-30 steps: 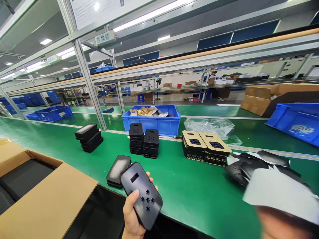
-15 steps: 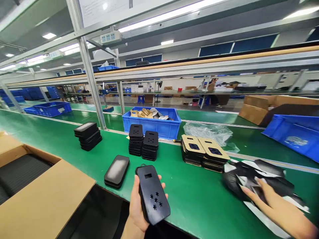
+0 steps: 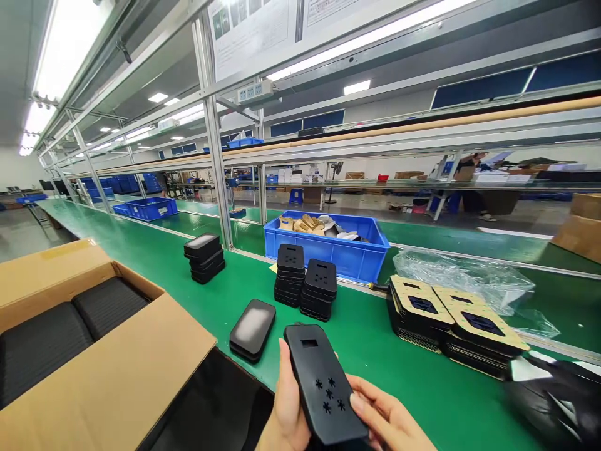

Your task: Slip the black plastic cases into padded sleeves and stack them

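Observation:
My left hand (image 3: 287,410) is wrapped round a flat black plastic cover (image 3: 310,369) with rounded corners, a small rectangular window and several star-shaped holes. Its face is turned up towards me. My right hand (image 3: 387,413) grips the cover's lower right edge, thumb on top and the other fingers partly hidden. On the bench just to the left lies a similar black case (image 3: 253,329) with a greyish-white top. Behind the cover stand two stacks of black covers, a left stack (image 3: 290,275) and a right stack (image 3: 319,288), with the same window and holes.
An open cardboard box (image 3: 188,332) of black ribbed pieces stands at left. A small stack of black cases (image 3: 204,258) sits behind it. A blue bin (image 3: 328,257), yellow-faced backing sheets (image 3: 417,307), clear plastic (image 3: 469,279) and black-and-white scraps (image 3: 554,394) lie farther right.
My right hand has left the black-and-white scraps and come to the cover's edge. My left hand still holds the cover. The view has turned left.

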A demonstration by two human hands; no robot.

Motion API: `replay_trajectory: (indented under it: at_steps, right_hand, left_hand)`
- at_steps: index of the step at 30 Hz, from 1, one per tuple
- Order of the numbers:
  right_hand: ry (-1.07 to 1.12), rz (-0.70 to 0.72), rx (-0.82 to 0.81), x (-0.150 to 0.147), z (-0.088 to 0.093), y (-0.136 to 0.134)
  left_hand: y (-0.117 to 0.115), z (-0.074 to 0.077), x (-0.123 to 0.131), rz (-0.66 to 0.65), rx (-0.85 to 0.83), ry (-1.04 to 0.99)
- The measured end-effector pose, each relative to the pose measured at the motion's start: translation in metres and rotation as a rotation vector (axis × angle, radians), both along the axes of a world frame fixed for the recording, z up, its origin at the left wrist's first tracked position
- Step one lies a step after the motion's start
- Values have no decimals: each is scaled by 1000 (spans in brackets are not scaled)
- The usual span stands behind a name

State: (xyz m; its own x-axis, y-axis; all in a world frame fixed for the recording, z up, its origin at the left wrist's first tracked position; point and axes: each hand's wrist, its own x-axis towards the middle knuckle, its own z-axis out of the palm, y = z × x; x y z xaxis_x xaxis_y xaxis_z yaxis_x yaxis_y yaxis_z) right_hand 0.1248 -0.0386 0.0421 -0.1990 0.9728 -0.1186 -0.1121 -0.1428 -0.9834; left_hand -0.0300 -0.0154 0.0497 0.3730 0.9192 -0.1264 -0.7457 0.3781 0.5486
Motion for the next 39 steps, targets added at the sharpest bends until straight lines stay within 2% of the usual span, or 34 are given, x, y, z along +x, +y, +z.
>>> replay_trajectory:
  at_steps: [2,5,6,7,9,12,17,22,25,29,31,35,37,39]
  right_hand:
    - [11,-78,-2,5,9,16]
    - [20,-246,84,13,27,59]
    - [18,-291,112,15,32,77]
    - [13,-326,132,17,36,96]
    - [-19,-379,147,19,39,134]
    - [-91,-443,153,19,35,179]
    - [-237,-478,163,15,23,213]
    - [-360,-552,214,16,25,211]
    - [-360,-531,275,9,26,183]
    - [-299,-232,268,-16,19,119]
    - [-259,-145,247,-27,14,87]
    - [-237,-186,226,-26,12,44]
    - [-256,-242,201,-17,13,31]
    - [-271,-270,137,-8,14,22]
  left_hand:
    - [8,1,-15,177,222,330]
    - [26,0,-45,506,569,1225]
    - [33,-1,-55,569,592,1510]
    - [39,-3,-64,609,579,1708]
    - [50,-7,-78,645,483,1912]
    - [60,-13,-91,624,382,2030]
    - [66,-18,-97,528,374,2103]
    - [70,-15,-101,525,388,2103]
    - [65,-11,-98,589,410,2073]
    - [41,-6,-75,647,509,1946]
    - [23,-5,-57,632,585,1811]
    - [-9,-6,-30,449,573,1630]
    - [-20,-7,-27,356,581,1501]
    - [-26,-7,-28,289,569,1275]
